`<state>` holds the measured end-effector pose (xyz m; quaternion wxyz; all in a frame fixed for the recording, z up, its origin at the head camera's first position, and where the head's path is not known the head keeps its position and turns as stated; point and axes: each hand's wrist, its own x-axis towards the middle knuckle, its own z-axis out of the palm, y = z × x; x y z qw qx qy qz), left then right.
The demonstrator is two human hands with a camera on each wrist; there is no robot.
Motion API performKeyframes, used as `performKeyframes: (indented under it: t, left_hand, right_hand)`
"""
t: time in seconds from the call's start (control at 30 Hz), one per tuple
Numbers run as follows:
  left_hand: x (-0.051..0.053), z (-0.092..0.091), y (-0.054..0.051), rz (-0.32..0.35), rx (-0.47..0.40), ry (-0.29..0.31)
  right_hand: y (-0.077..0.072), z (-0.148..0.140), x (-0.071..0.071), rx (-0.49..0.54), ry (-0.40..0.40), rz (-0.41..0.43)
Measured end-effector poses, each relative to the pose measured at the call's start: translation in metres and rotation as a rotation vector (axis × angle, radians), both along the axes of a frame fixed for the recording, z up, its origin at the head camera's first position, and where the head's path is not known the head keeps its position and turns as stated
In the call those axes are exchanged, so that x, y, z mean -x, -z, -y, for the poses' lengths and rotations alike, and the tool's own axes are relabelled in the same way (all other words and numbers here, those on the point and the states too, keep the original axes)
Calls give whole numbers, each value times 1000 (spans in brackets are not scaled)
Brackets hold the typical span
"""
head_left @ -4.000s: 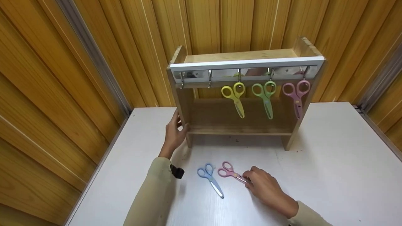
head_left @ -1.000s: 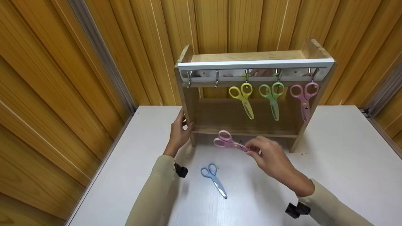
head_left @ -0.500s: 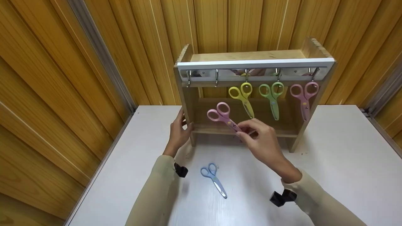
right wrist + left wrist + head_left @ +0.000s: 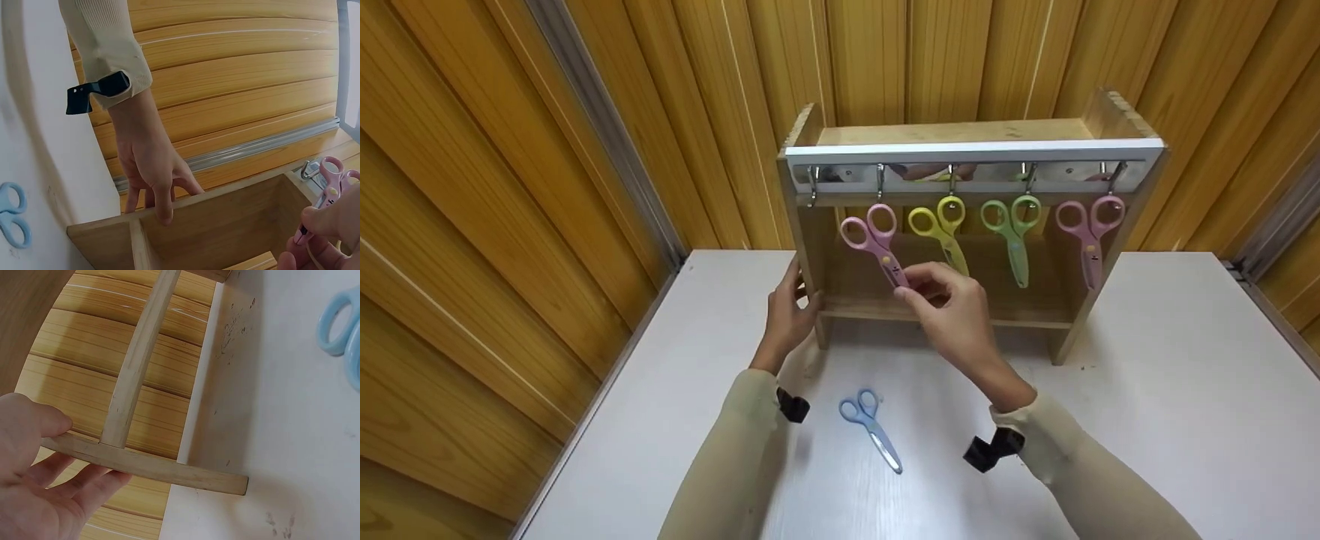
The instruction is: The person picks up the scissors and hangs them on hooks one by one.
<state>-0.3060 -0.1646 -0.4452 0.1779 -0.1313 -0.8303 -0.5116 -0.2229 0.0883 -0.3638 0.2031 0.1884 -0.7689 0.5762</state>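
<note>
Pink scissors [image 4: 877,241] are pinched by the blade end in my right hand [image 4: 952,307], handles upward. One finger loop is right at the second hook [image 4: 880,181] from the left; whether it is over the hook I cannot tell. My left hand [image 4: 791,319] grips the left side panel of the wooden rack [image 4: 937,319], thumb on one face and fingers on the other in the left wrist view. Yellow scissors [image 4: 941,225], green scissors [image 4: 1014,232] and another pink pair of scissors [image 4: 1089,232] hang from hooks to the right. Blue scissors [image 4: 872,431] lie on the table.
The leftmost hook [image 4: 812,187] holds nothing. The rack stands on a white table [image 4: 1177,390], with wood-panelled walls [image 4: 720,127] behind and beside it. Black wrist straps [image 4: 994,448] stick out from both sleeves.
My right hand has picked the pink scissors up off the table and raised them leftward to the second hook. My left hand stays on the rack's side; the blue scissors have not moved.
</note>
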Motion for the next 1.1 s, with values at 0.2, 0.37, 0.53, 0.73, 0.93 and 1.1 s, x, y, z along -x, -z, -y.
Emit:
performKeyframes:
  t: [0.2,0.37,0.53,0.73,0.93,1.1]
  left_hand:
    - [0,1,0,-16,0,7]
    - [1,1,-1,12,8,-6]
    - [0,1,-1,24,12,-10]
    - [1,1,-1,11,-11,-2]
    - [1,1,-1,-10,-17,2]
    - [1,1,0,-22,-8,0]
  right_hand:
    - [3,12,10,82,-12,-5]
    - [6,20,18,135,-15,-8]
    - [6,26,19,173,3,3]
    - [-15,33,1,179,36,29]
    - [-12,35,3,185,55,21]
    - [-10,36,4,189,65,18]
